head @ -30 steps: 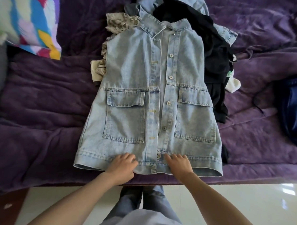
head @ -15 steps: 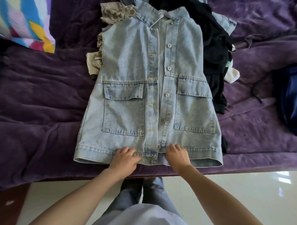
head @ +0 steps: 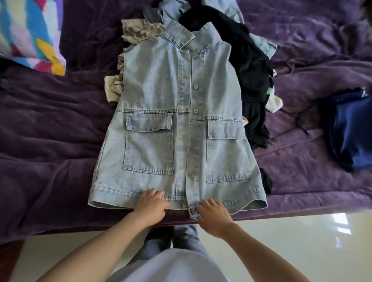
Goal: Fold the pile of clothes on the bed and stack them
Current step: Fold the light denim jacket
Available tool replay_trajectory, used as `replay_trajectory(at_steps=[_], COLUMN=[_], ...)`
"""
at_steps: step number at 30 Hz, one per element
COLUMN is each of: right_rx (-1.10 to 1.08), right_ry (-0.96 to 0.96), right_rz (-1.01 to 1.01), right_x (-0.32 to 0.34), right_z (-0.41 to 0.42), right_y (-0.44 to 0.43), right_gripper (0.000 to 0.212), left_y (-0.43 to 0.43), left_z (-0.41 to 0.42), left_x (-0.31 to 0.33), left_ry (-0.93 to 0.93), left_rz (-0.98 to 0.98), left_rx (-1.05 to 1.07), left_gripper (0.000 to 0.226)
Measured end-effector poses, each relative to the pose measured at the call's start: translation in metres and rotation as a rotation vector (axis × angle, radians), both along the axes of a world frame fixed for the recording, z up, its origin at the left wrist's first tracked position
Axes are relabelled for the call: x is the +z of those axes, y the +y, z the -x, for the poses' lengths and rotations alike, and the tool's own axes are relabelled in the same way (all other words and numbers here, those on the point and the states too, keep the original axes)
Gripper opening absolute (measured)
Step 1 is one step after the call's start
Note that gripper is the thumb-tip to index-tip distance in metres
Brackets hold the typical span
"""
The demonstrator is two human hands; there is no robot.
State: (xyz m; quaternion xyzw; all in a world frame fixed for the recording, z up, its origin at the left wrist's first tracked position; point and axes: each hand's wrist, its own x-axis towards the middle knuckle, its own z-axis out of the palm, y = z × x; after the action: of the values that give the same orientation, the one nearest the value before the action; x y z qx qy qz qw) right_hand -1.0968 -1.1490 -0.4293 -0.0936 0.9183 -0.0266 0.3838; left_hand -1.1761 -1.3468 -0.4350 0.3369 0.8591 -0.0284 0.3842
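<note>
Head view: the denim vest [head: 181, 123] lies flat, front up, on the purple bed [head: 42, 134], over the pile [head: 254, 75]. The right hand [head: 215, 214] now pinches the hem, newly tugged toward the bed's edge. The left hand [head: 151, 203] rests bent-fingered on the hem, grasp unclear. Straightening only; folding not yet begun.

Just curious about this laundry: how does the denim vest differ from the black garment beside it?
The vest is pale blue and spread flat; the black garment is dark and crumpled. The left hand and right hand touch the vest's hem, not the black garment. Both garments lie on the bed.
</note>
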Motion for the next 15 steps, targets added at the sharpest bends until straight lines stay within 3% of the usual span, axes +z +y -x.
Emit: replay_trajectory(at_steps=[2,6,8,10,11,15], right_rx=[-0.045,-0.164,-0.227,-0.255,-0.269,-0.361], right_ry=[0.041,0.104,0.123,0.165,0.167,0.293], right_rz=[0.027,0.066,0.031,-0.013,-0.044,-0.056], right_x=[0.005,0.014,0.023,0.027,0.029,0.047], right_z=[0.001,0.008,0.016,0.024,0.028,0.053], right_y=[-0.002,0.006,0.016,0.03,0.039,0.072], right_gripper=[0.049,0.117,0.109,0.075,0.068,0.09], left_y=[0.002,0.007,0.01,0.015,0.018,0.041], left_z=[0.001,0.009,0.017,0.028,0.034,0.065], left_x=[0.001,0.008,0.012,0.017,0.02,0.037], left_ry=[-0.023,-0.101,-0.098,-0.065,-0.045,0.016], left_rz=[0.004,-0.019,-0.041,-0.064,-0.079,-0.157], left_rx=[0.009,0.095,0.13,0.16,0.176,0.224], left_gripper=[0.044,0.036,0.033,0.029,0.028,0.026])
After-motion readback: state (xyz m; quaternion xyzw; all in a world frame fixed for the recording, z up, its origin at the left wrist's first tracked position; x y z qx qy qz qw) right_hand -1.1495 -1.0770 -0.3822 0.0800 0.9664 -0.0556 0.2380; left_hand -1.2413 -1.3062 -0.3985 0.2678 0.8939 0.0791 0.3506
